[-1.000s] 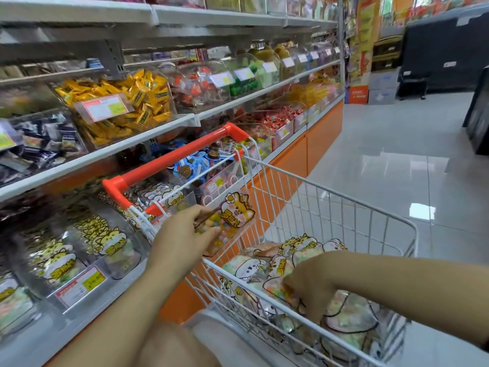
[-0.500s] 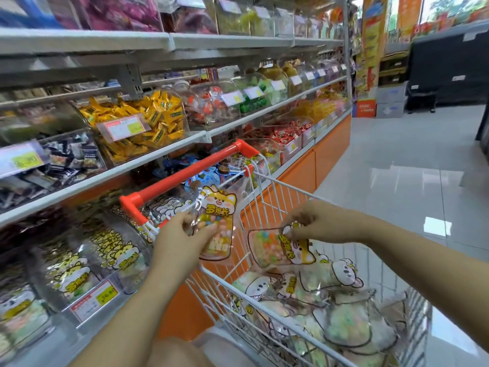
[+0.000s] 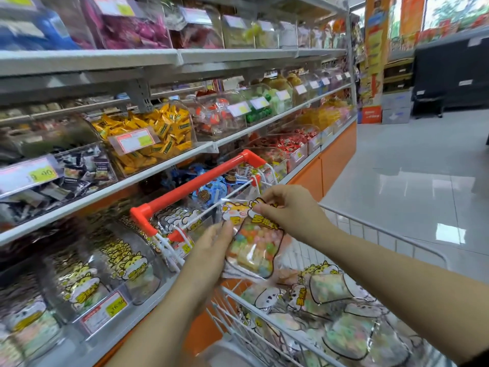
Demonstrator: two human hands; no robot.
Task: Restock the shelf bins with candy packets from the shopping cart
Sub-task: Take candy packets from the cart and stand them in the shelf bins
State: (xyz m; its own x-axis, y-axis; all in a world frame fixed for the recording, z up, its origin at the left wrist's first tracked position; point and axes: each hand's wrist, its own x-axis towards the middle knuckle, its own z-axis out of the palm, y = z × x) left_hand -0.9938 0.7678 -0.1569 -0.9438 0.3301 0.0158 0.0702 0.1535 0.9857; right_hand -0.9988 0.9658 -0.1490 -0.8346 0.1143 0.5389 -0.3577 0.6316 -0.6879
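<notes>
Holding the candy packet (image 3: 253, 249) upright (top upward): right hand (image 3: 289, 211) pinches top, left hand (image 3: 211, 245) grips side.

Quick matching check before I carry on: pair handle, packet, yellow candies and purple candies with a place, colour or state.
1 handle
2 packet
3 yellow candies
4 purple candies

A top shelf
B red
C pinched by right hand
D middle shelf

Pairs: 1-B, 2-C, 3-D, 4-A
</notes>
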